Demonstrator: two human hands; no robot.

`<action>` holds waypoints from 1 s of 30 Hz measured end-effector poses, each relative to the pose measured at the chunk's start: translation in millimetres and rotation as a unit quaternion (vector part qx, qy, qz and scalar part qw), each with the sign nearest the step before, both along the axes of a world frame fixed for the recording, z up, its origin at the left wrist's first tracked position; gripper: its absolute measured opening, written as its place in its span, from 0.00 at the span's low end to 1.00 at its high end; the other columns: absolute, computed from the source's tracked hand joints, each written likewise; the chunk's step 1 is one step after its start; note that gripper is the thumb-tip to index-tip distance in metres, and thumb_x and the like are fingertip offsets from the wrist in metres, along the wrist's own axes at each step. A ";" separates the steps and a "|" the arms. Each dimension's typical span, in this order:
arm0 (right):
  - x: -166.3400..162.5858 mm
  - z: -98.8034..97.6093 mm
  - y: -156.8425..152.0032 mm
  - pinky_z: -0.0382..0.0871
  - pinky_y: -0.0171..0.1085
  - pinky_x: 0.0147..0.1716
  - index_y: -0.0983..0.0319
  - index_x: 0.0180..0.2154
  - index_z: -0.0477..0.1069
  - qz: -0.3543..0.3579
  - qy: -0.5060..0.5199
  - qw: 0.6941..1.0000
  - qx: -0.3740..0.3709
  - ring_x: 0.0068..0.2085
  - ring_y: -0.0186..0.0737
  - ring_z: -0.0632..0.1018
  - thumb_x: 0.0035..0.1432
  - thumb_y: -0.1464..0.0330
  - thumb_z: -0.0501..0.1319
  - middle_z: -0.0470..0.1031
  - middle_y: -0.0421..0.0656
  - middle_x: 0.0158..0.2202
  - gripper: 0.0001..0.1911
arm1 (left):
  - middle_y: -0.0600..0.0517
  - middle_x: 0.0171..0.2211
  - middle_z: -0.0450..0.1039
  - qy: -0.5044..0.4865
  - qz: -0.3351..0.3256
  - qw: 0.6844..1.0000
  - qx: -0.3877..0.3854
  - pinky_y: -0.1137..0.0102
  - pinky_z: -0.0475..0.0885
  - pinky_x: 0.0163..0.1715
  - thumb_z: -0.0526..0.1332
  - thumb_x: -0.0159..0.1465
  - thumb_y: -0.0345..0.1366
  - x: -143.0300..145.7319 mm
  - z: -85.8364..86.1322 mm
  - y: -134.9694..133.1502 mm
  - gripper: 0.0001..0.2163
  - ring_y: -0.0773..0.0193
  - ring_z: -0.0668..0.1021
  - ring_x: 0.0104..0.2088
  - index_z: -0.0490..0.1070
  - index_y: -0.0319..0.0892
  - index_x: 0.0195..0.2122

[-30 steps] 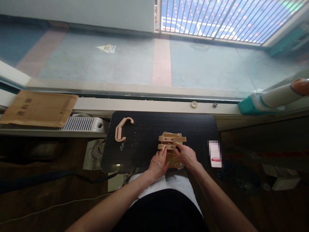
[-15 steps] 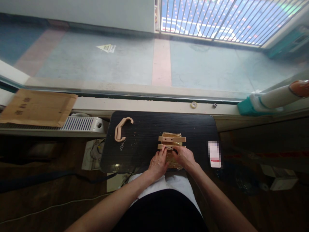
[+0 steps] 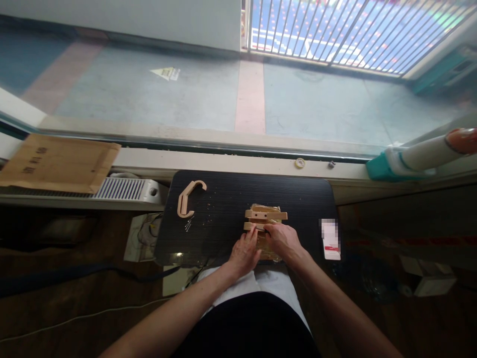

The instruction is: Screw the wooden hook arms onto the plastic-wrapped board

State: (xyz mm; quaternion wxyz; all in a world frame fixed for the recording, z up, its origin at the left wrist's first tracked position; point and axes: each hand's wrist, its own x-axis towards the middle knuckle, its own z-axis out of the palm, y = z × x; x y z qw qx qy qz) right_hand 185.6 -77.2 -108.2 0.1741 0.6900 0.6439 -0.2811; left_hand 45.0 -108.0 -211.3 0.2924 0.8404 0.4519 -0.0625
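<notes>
Two light wooden strips point(image 3: 266, 215) lie across a clear plastic bag of wooden parts on the small black table point(image 3: 231, 199). My left hand point(image 3: 245, 251) rests on the near strip's left end, fingers pressed down on it. My right hand point(image 3: 283, 240) is closed in a pinch over the near strip's middle, holding a thin dark tool I can barely make out. A C-shaped wooden piece point(image 3: 188, 197) lies at the table's left, with a few small metal screws point(image 3: 189, 225) just below it.
A white card with a red stripe point(image 3: 330, 241) sits at the table's right edge. Behind the table runs a window sill with a tape roll point(image 3: 299, 162), a cardboard sheet point(image 3: 55, 162) on a white heater at left, and a teal-and-white object point(image 3: 406, 159) at right.
My right hand has slid a little to the left along the near strip, closer to my left hand. The left hand has stayed in place.
</notes>
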 end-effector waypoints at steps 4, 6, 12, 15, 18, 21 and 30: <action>-2.0 -0.6 1.5 0.64 0.35 0.37 0.58 0.38 0.74 0.001 -0.001 1.000 -0.004 0.39 0.40 0.77 0.60 0.68 0.49 0.77 0.45 0.39 0.15 | 0.44 0.66 0.43 -0.004 0.001 1.000 -0.005 0.60 0.67 0.49 0.52 0.60 0.37 -0.2 1.4 0.2 0.30 0.52 0.65 0.55 0.47 0.37 0.62; -1.7 -1.7 1.1 0.65 0.35 0.37 0.59 0.37 0.74 0.003 -0.007 1.000 0.001 0.39 0.40 0.77 0.60 0.68 0.49 0.78 0.46 0.39 0.15 | 0.44 0.66 0.43 -0.007 0.002 1.000 -0.007 0.60 0.67 0.49 0.52 0.60 0.37 -0.2 2.3 0.4 0.30 0.52 0.65 0.55 0.46 0.37 0.62; -1.7 -4.0 0.6 0.66 0.35 0.36 0.60 0.36 0.75 0.015 -0.015 1.000 0.003 0.38 0.42 0.78 0.60 0.68 0.49 0.78 0.47 0.38 0.15 | 0.44 0.66 0.43 -0.005 0.001 1.000 -0.016 0.59 0.67 0.50 0.52 0.60 0.37 0.5 4.3 1.3 0.30 0.51 0.65 0.55 0.46 0.37 0.63; -3.0 -2.6 3.9 0.67 0.35 0.36 0.61 0.37 0.75 0.036 -0.029 0.999 0.002 0.39 0.41 0.78 0.60 0.72 0.49 0.77 0.48 0.39 0.15 | 0.44 0.66 0.43 -0.008 0.003 1.000 -0.019 0.60 0.67 0.50 0.52 0.60 0.36 1.2 4.7 1.5 0.30 0.52 0.65 0.55 0.45 0.37 0.63; -2.0 -0.9 10.4 0.67 0.33 0.36 0.62 0.37 0.76 0.074 -0.024 0.997 -0.003 0.38 0.41 0.78 0.59 0.74 0.51 0.78 0.49 0.38 0.15 | 0.43 0.66 0.44 -0.011 0.006 1.000 -0.023 0.60 0.66 0.50 0.53 0.60 0.37 1.7 4.7 1.5 0.31 0.52 0.65 0.55 0.44 0.36 0.63; 1.7 -1.0 17.9 0.68 0.33 0.35 0.63 0.36 0.77 0.110 -0.012 0.994 -0.004 0.37 0.41 0.78 0.58 0.73 0.52 0.78 0.49 0.37 0.14 | 0.44 0.66 0.44 -0.013 0.008 1.000 -0.021 0.60 0.66 0.51 0.53 0.60 0.38 1.8 4.3 1.4 0.31 0.52 0.65 0.55 0.45 0.37 0.63; -3.7 7.4 36.4 0.69 0.34 0.36 0.65 0.35 0.78 0.174 -0.029 0.984 -0.014 0.38 0.45 0.79 0.56 0.74 0.54 0.79 0.51 0.35 0.13 | 0.46 0.66 0.44 -0.017 0.020 0.999 -0.039 0.59 0.65 0.51 0.52 0.60 0.38 1.9 8.3 2.4 0.30 0.52 0.65 0.55 0.47 0.37 0.63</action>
